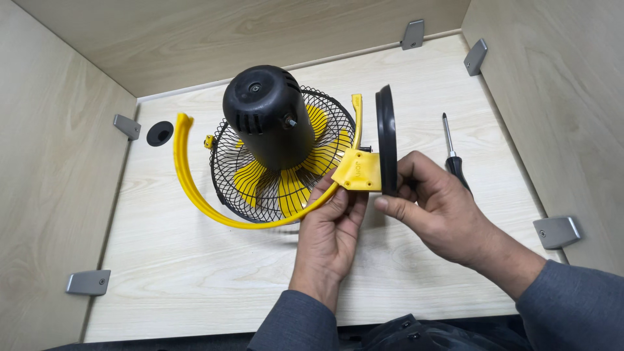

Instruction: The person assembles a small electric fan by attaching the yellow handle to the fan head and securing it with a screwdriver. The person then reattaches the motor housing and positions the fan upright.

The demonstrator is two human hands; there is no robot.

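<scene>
A pale wood-grain desk top carries the things, boxed in by matching panels at the back and on both sides, with grey metal brackets fixed along its edges and a round black cable hole near the far left corner. A black-and-yellow fan lies face down on it, wire grille to the board. A black-handled screwdriver lies right of the fan.
</scene>
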